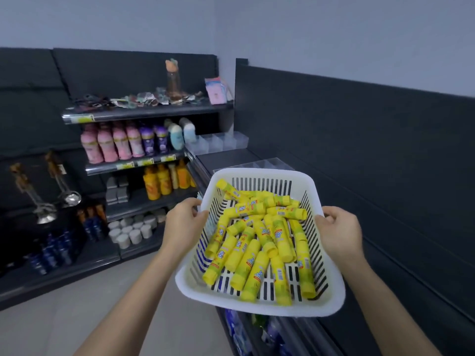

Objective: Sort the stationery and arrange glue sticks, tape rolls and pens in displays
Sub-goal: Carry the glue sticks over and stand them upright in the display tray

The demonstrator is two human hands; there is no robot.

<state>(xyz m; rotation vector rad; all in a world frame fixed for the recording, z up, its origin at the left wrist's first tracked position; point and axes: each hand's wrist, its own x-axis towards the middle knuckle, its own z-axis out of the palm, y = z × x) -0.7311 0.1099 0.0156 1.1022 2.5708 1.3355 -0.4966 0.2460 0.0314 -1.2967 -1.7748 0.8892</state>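
Dark shelf with clear dividers

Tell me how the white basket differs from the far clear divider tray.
The white basket is opaque, slotted; the clear divider tray is transparent. The basket, gripped by left hand and right hand, holds glue sticks; the tray rests on the shelf. Both have open tops.

yellow glue sticks, white slatted basket
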